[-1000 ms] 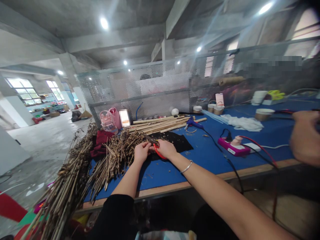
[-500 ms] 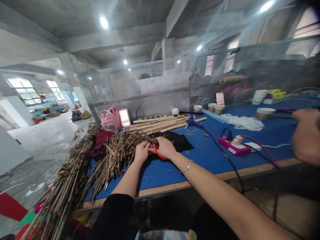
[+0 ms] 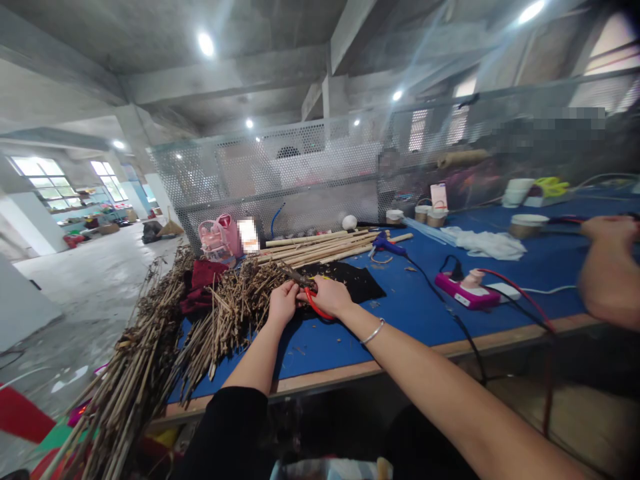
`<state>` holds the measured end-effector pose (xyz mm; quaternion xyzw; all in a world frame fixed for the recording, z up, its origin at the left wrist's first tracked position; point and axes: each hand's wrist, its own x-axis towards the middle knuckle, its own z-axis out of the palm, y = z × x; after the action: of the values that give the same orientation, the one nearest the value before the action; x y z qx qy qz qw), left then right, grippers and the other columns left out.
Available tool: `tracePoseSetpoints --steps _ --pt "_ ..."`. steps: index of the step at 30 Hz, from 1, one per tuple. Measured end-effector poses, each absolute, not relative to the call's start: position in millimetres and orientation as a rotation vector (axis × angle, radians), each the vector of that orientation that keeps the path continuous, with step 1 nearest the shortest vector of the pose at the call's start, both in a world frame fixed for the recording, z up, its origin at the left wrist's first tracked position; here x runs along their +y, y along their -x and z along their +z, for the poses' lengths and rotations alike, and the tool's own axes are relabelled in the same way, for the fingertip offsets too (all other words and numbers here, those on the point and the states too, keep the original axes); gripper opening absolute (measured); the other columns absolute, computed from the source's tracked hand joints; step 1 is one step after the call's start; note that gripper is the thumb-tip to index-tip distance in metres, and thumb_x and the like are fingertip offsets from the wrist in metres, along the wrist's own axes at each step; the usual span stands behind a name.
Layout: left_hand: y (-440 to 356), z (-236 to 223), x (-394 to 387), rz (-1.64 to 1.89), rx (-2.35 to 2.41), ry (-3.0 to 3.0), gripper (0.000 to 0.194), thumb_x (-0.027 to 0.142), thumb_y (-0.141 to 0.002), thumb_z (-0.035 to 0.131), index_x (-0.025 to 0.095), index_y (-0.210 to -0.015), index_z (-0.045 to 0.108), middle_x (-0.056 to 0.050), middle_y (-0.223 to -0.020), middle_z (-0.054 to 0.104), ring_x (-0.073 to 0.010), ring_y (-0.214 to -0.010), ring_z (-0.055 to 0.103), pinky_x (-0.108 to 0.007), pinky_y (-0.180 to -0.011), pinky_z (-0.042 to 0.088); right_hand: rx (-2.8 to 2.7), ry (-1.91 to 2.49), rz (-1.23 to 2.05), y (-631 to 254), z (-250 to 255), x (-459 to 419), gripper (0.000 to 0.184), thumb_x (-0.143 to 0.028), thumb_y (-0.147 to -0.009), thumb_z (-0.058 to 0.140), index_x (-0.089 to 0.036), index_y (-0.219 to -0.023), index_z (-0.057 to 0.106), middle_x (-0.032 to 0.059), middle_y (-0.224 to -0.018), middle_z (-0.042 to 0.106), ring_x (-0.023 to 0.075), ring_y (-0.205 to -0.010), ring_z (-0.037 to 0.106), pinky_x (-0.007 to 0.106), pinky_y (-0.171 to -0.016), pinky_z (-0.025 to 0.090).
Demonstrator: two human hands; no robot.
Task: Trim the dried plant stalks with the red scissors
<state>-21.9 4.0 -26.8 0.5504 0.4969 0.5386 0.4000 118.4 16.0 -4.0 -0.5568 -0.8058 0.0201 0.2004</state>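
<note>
My right hand (image 3: pixel 331 297) is wrapped round the red handle of a pair of shears (image 3: pixel 311 301). Their dark blades point up and left, just above my other hand. With its fingers pinched together, my left hand (image 3: pixel 284 304) sits right beside the shears; what it grips is too small to make out. Close by on the left lies a pile of dried stalks (image 3: pixel 239 300) with knotty brown heads. A black cloth (image 3: pixel 357 281) sprinkled with plant bits is spread behind my right hand.
Peeled sticks (image 3: pixel 320 251) lie behind the cloth, near a blue glue gun (image 3: pixel 389 245). A purple power strip (image 3: pixel 467 291) with cables stands to the right. Long dried stalks (image 3: pixel 127 360) hang over the left table edge. Another person's hand (image 3: pixel 613 273) is at the far right.
Both hands stay in nearly the same place. The shears' blades show more clearly above my left hand, and less of a yellow strip shows by my right hand.
</note>
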Motion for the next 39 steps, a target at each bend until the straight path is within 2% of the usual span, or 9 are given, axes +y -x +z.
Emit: tracePoseSetpoints --steps 7,14,20,26,34,39 --pt "23.2 -28.0 4.6 1.362 1.298 -1.368 0.024 0.028 -0.078 0.048 0.014 -0.091 0.063 -0.003 -0.07 0.062 -0.0081 -0.051 0.052 -0.019 -0.045 0.045 -2.259 1.621 0.125 -119.5 -2.6 17.3 0.062 -0.073 -0.07 0.036 -0.018 -0.09 0.056 0.0102 -0.087 0.065 0.023 -0.081 0.062 0.028 -0.066 0.042" --pt "22.8 -27.9 5.7 1.387 1.348 -1.312 0.026 0.033 -0.076 0.05 0.014 -0.09 0.062 -0.002 -0.067 0.062 -0.0088 -0.049 0.052 -0.018 -0.042 0.043 -2.288 1.622 0.104 -118.6 -3.7 18.2 0.059 -0.071 -0.073 0.033 -0.019 -0.091 0.056 0.0104 -0.088 0.066 0.0232 -0.083 0.062 0.029 -0.068 0.043" --pt "24.0 -24.9 2.7 1.42 1.423 -1.326 0.027 0.034 -0.071 0.057 0.015 -0.087 0.065 -0.003 -0.07 0.064 -0.0086 -0.048 0.051 -0.019 -0.042 0.043 -2.257 1.535 0.016 -118.2 -8.0 18.4 0.063 -0.072 -0.068 0.04 -0.017 -0.096 0.051 0.0097 -0.088 0.063 0.0241 -0.084 0.06 0.031 -0.068 0.043" --pt "24.7 -27.5 3.1 1.452 1.413 -1.381 0.028 0.036 -0.07 0.057 0.015 -0.086 0.067 -0.001 -0.063 0.06 -0.0078 -0.044 0.047 -0.018 -0.039 0.04 -2.266 1.474 -0.087 -118.4 -7.2 17.5 0.062 -0.071 -0.065 0.046 -0.015 -0.094 0.051 0.0116 -0.093 0.06 0.0248 -0.089 0.057 0.033 -0.074 0.041" --pt "21.4 -23.4 2.1 1.471 1.322 -1.302 0.031 0.034 -0.07 0.058 0.014 -0.092 0.066 -0.001 -0.066 0.063 -0.0066 -0.043 0.047 -0.018 -0.04 0.042 -2.257 1.513 0.039 -117.8 -9.2 16.9 0.058 -0.069 -0.072 0.038 -0.018 -0.095 0.05 0.0083 -0.085 0.064 0.0223 -0.081 0.061 0.029 -0.066 0.041" --pt "21.1 -22.2 2.0 1.487 1.331 -1.277 0.031 0.033 -0.069 0.058 0.013 -0.091 0.066 -0.002 -0.066 0.063 -0.0069 -0.044 0.048 -0.018 -0.04 0.042 -2.26 1.539 0.017 -117.6 -7.7 17.0 0.059 -0.07 -0.071 0.037 -0.018 -0.095 0.052 0.0086 -0.085 0.065 0.0232 -0.081 0.062 0.029 -0.067 0.042"
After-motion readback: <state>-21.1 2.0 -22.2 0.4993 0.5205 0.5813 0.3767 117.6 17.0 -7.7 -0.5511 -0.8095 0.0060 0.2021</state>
